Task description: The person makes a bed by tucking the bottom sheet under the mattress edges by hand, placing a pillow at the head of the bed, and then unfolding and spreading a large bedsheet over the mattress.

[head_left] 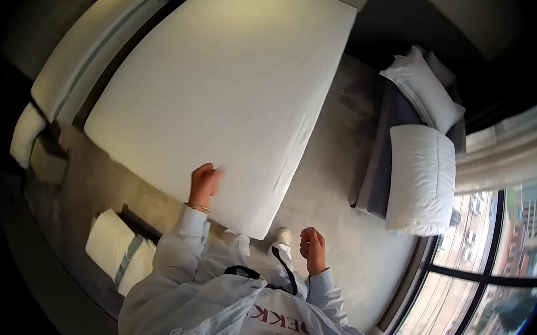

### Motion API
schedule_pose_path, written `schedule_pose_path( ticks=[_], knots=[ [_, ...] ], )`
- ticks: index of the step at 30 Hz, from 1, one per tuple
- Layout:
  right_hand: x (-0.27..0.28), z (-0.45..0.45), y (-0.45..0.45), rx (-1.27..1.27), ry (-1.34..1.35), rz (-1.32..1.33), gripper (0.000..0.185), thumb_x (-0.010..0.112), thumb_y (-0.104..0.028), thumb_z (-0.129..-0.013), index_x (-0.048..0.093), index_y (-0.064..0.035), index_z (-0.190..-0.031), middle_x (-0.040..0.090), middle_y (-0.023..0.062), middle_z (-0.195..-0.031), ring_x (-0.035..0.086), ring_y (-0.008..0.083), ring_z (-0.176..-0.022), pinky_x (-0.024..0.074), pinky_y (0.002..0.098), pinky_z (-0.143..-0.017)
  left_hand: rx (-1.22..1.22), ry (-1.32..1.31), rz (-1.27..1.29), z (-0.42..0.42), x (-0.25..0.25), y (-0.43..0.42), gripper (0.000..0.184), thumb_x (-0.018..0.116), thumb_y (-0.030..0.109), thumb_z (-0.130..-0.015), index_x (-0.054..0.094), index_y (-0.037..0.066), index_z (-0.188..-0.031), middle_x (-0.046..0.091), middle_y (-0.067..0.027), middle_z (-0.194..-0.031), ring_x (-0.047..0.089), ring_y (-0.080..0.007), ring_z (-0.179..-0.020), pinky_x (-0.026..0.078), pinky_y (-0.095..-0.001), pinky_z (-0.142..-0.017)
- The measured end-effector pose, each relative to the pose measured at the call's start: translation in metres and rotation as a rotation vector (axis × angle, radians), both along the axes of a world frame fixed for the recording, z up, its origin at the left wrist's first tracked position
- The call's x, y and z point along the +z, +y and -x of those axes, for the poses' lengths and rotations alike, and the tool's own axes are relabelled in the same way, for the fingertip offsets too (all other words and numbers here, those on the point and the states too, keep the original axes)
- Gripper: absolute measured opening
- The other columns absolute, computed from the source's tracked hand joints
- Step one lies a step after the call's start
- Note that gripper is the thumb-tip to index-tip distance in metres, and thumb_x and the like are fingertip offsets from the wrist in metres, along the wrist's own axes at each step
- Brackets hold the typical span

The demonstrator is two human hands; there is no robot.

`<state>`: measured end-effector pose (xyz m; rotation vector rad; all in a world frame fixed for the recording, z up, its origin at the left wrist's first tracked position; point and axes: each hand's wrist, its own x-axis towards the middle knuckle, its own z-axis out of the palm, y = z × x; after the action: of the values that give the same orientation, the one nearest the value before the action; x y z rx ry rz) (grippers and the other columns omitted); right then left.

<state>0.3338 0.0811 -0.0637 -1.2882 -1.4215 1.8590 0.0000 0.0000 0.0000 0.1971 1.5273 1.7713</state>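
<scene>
My left hand [204, 183], with a thin bracelet at the wrist, is held over the near end of a large bed covered by a smooth white sheet [224, 93]. Its fingers are curled in, slightly blurred, and nothing shows in them. My right hand [314, 247] hangs past the bed's near right corner, above the floor. It is closed in a loose fist, and I see nothing in it. Neither hand appears to touch the sheet.
A grey bench [373, 170] along the right side bears a folded white duvet [422, 178] and white pillows [425, 89]. Beyond it are a curtain [506, 156] and a large window [463, 280]. A white-covered seat [112, 243] with a grey band stands lower left. Grey floor [338, 173] separates bed and bench.
</scene>
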Motion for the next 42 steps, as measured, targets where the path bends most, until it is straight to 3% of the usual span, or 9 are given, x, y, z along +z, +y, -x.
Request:
schedule_pose_path(
  ticks=[8, 18, 22, 25, 26, 29, 34, 36, 42],
  knots=[
    [0.011, -0.017, 0.093, 0.447, -0.005, 0.085, 0.030, 0.039, -0.025, -0.092, 0.055, -0.0036, -0.080, 0.040, -0.0014, -0.050, 0.031, 0.0045, -0.036, 0.0252, 0.0200, -0.033, 0.656, -0.065, 0.163, -0.127, -0.049, -0.145, 0.045, 0.061, 0.008, -0.077, 0.023, 0.017, -0.055, 0.022, 0.0063, -0.047, 0.017, -0.0033, -0.034, 0.011, -0.0235, -0.033],
    [0.009, 0.003, 0.029, 0.502, -0.115, 0.133, 0.021, 0.044, -0.023, -0.089, 0.057, -0.0061, -0.086, 0.039, -0.0022, -0.052, 0.031, 0.0046, -0.037, 0.0261, 0.0204, -0.034, 0.678, 0.363, 0.417, -0.241, -0.089, -0.232, 0.041, 0.063, 0.009, -0.079, 0.030, 0.011, -0.054, 0.027, 0.0062, -0.049, 0.024, -0.0031, -0.044, 0.019, -0.0216, -0.040],
    [-0.035, 0.039, -0.027, 0.685, -0.103, 0.034, 0.013, 0.047, -0.012, -0.087, 0.057, -0.0035, -0.088, 0.052, 0.0030, -0.061, 0.047, 0.0079, -0.046, 0.0347, 0.0197, -0.038, 0.426, 0.557, 0.494, -0.252, -0.131, -0.217, 0.036, 0.064, 0.010, -0.074, 0.033, 0.005, -0.057, 0.028, 0.0006, -0.050, 0.027, -0.0076, -0.049, 0.025, -0.0256, -0.044],
    [-0.074, 0.057, -0.074, 0.800, -0.162, -0.617, 0.012, 0.052, -0.007, -0.082, 0.058, -0.0058, -0.093, 0.060, 0.0074, -0.079, 0.058, 0.0173, -0.067, 0.0466, 0.0264, -0.053, 0.173, 0.527, 0.660, -0.269, -0.180, -0.221, 0.027, 0.064, 0.013, -0.073, 0.042, 0.006, -0.059, 0.041, -0.0043, -0.051, 0.041, -0.0160, -0.046, 0.034, -0.0285, -0.046],
    [-0.091, 0.057, -0.079, 0.947, -0.217, -0.873, 0.025, 0.054, -0.002, -0.076, 0.057, -0.0085, -0.101, 0.058, 0.0094, -0.101, 0.054, 0.0268, -0.093, 0.0471, 0.0355, -0.076, 0.164, 0.496, 0.661, -0.273, -0.197, -0.224, 0.027, 0.064, 0.013, -0.073, 0.042, 0.006, -0.059, 0.041, -0.0043, -0.051, 0.041, -0.0160, -0.046, 0.034, -0.0285, -0.046],
    [-0.145, 0.075, -0.085, 0.983, -0.286, -1.113, 0.042, 0.053, -0.003, -0.075, 0.050, -0.0101, -0.117, 0.045, 0.0128, -0.121, 0.038, 0.0327, -0.118, 0.0317, 0.0443, -0.097, 0.010, 0.632, 0.517, -0.277, -0.273, -0.235, 0.014, 0.064, 0.014, -0.074, 0.051, 0.008, -0.073, 0.055, -0.0032, -0.069, 0.055, -0.0194, -0.067, 0.045, -0.0302, -0.062],
    [-0.252, 0.080, -0.080, 0.793, -0.398, -1.290, 0.046, 0.051, -0.008, -0.080, 0.043, -0.0121, -0.125, 0.034, 0.0132, -0.134, 0.027, 0.0336, -0.127, 0.0191, 0.0532, -0.102, -0.387, 0.729, 0.650, -0.256, -0.423, -0.231, 0.024, 0.059, 0.014, -0.077, 0.054, 0.007, -0.100, 0.058, -0.0093, -0.100, 0.055, -0.0261, -0.095, 0.042, -0.0362, -0.084],
    [-0.285, 0.070, -0.086, 0.732, -0.438, -1.413, 0.047, 0.050, -0.012, -0.083, 0.039, -0.0134, -0.129, 0.028, 0.0135, -0.138, 0.023, 0.0340, -0.129, 0.0176, 0.0531, -0.102, -0.243, 0.879, 0.614, -0.255, -0.474, -0.222, 0.042, 0.059, 0.016, -0.078, 0.047, 0.003, -0.116, 0.051, -0.0123, -0.117, 0.049, -0.0291, -0.108, 0.039, -0.0366, -0.091],
    [-0.406, 0.037, -0.145, 0.814, 0.006, -1.328, 0.028, 0.051, -0.002, -0.074, 0.064, -0.0085, -0.097, 0.055, 0.0130, -0.112, 0.048, 0.0318, -0.110, 0.0335, 0.0449, -0.095, -0.124, 1.283, 0.588, -0.213, -0.619, -0.161, 0.054, 0.059, 0.016, -0.076, 0.040, 0.002, -0.125, 0.038, -0.0108, -0.132, 0.042, -0.0289, -0.116, 0.035, -0.0404, -0.097]
  ],
)
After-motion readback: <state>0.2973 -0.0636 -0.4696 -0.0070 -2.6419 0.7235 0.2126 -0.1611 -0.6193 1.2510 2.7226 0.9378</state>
